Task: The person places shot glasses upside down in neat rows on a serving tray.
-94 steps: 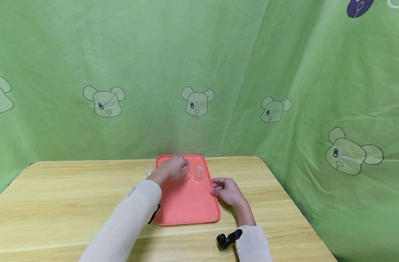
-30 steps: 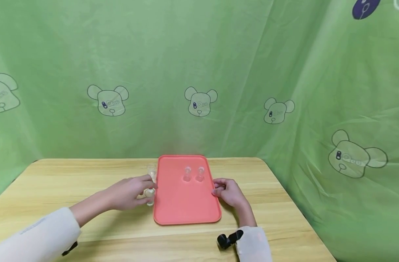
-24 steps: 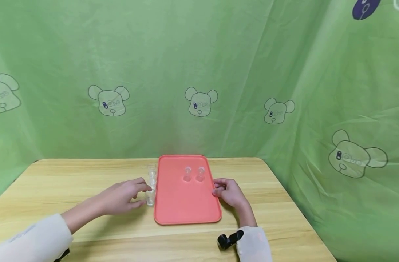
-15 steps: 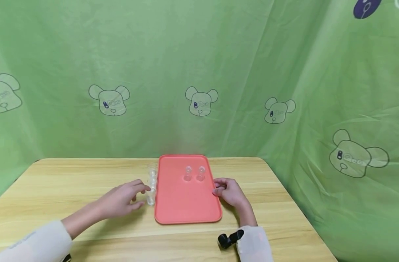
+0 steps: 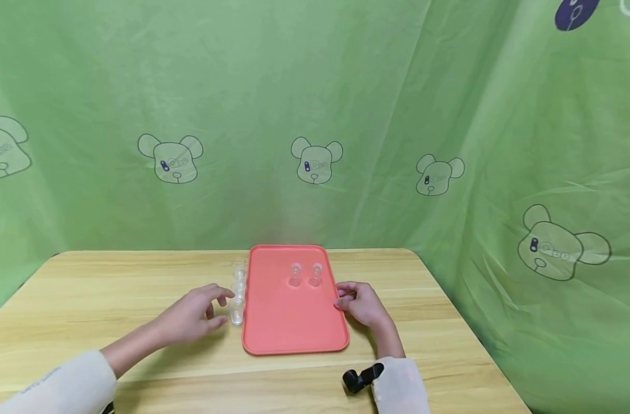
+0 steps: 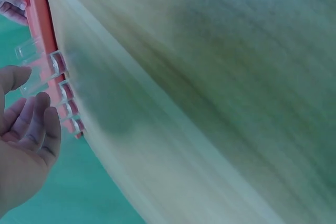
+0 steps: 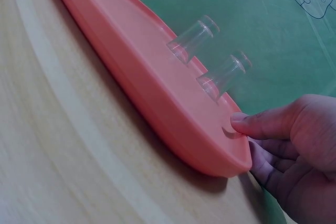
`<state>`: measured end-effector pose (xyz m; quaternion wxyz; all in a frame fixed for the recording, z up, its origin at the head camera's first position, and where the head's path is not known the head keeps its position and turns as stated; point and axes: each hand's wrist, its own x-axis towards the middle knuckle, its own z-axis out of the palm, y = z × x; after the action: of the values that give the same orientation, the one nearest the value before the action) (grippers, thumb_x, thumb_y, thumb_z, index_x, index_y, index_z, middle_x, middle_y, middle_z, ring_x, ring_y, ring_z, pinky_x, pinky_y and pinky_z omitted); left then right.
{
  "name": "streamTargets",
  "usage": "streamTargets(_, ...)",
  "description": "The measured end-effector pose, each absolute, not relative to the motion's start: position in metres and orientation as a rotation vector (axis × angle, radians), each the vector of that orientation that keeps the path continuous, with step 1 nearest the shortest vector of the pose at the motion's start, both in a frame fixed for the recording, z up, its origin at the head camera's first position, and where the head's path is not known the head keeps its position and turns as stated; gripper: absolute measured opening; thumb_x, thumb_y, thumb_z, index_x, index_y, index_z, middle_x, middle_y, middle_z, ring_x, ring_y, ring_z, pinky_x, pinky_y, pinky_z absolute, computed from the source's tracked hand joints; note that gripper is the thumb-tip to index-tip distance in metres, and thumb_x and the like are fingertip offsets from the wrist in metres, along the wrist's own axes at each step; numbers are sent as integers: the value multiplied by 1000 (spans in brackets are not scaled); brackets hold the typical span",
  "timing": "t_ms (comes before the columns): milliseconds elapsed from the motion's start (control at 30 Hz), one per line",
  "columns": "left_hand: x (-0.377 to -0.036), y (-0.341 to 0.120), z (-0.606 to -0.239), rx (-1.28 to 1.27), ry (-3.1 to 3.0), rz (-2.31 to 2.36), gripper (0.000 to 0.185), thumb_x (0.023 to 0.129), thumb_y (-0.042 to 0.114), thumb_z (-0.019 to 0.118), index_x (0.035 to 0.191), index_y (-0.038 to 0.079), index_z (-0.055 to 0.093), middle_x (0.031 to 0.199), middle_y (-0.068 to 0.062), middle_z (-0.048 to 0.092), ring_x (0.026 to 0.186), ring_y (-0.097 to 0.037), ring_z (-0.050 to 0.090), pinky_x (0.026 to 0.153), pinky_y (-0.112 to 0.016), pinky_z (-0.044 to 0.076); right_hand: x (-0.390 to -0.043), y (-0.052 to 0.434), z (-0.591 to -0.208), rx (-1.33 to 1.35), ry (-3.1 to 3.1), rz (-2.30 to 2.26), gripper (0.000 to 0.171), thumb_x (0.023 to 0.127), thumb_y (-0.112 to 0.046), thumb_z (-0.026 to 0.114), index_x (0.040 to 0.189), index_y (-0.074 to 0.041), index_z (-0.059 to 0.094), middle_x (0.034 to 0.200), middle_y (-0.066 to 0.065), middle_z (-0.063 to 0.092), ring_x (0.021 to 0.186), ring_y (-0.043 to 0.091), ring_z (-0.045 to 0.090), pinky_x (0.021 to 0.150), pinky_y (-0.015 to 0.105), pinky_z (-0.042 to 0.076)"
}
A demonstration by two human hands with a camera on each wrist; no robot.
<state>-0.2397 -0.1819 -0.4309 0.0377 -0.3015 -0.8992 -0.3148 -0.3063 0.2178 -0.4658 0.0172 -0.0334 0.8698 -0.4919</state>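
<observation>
On the green cloth curtain (image 5: 253, 103), printed bear heads (image 5: 317, 172) carry lettering I cannot read surely. My right hand (image 5: 365, 305) pinches the rim of the rectangular red tray (image 5: 296, 325); on it two clear tumblers (image 7: 226, 76) stand upright. My left hand (image 5: 192, 317), fingers parted, holds nothing beside the row of clear tumblers (image 5: 237, 314) on the wood-grain table (image 5: 139, 282); only the left wrist view separates four.

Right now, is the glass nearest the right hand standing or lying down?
Standing: the right wrist view shows the glass with one end on the pink tray, the other raised.
</observation>
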Motion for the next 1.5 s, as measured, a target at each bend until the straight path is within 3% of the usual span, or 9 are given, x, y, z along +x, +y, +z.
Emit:
streamTargets(500,-250,-183,-445,-895,-2833,-1191,41,89,11,78,123,-7,64,100,-5,65,66,-6,56,60,-24,52,-306,217,-465,-90,2707,-1516,38,89,6,71,127,2,68,100,9,71,89,18,66,78,31,56)
streamTargets(733,-254,-179,-449,-941,-2864,-1173,25,89,12,78,108,1,67,90,2,63,68,-6,53,63,-23,49,-307,217,-465,-87,2698,-1531,38,90,6,71,128,3,67,104,10,71,90,19,66,77,30,57)
streamTargets(933,-259,-175,-450,-975,-2862,-1126,24,88,12,79,107,2,68,87,4,62,72,-7,54,69,-24,49,-307,217,-466,-81,2701,-1528,38,90,6,71,127,3,67,104,10,71,89,19,66,77,30,56)
streamTargets(1500,-261,-171,-453,-971,-2849,-1106,19,88,16,80,102,7,70,84,6,61,73,-9,52,69,-25,47,-308,216,-466,-87,2677,-1552,37,90,6,70,127,3,68,99,10,71,88,19,66,77,30,57)
